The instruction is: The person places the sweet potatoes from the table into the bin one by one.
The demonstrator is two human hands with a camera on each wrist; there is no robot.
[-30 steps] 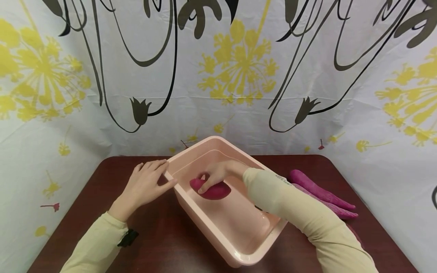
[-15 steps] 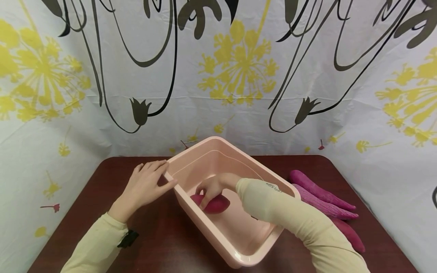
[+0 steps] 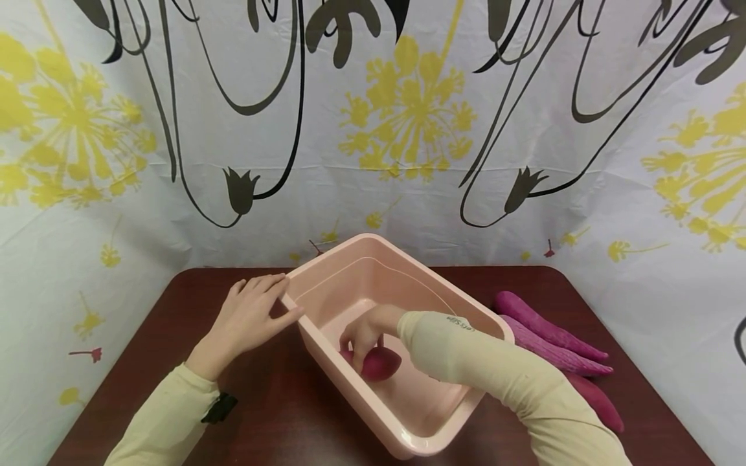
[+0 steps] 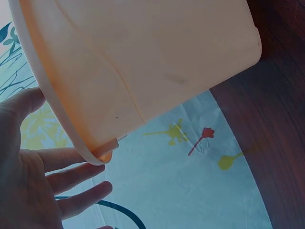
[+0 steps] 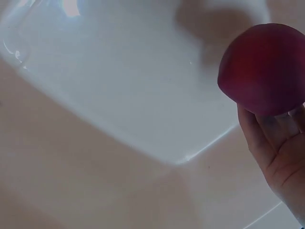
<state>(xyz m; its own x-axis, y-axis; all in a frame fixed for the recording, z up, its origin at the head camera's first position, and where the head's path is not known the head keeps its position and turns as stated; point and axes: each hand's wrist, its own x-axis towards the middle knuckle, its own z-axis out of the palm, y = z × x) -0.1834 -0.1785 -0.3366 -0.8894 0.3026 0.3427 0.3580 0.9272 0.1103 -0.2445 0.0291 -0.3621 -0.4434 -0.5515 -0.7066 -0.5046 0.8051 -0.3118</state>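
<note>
A reddish-purple sweet potato (image 3: pixel 383 364) is low inside the pale pink plastic tub (image 3: pixel 425 445). My right hand (image 3: pixel 362 331) grips it from above, fingers and thumb around its left part, with the forearm reaching across the tub's right wall. In the right wrist view the blunt end of the sweet potato (image 5: pixel 267 69) faces the camera, and its shadow falls on the tub's floor. My left hand (image 3: pixel 246 320) rests at the tub's far left rim. Its fingers are fairly straight, and the left wrist view has the thumb and fingertips touching the rim (image 4: pixel 57 114).
Several more sweet potatoes lie right of the tub: a smooth magenta one (image 3: pixel 544 327), a ridged one (image 3: pixel 553 346) and a darker red one (image 3: pixel 597 401) nearest the front. The dark brown table (image 3: pixel 274 401) is bordered by a white patterned cloth (image 3: pixel 408 213).
My right hand has moved the sweet potato down and nearer the front within the tub, then slightly right. The left hand and the tub have stayed in place.
</note>
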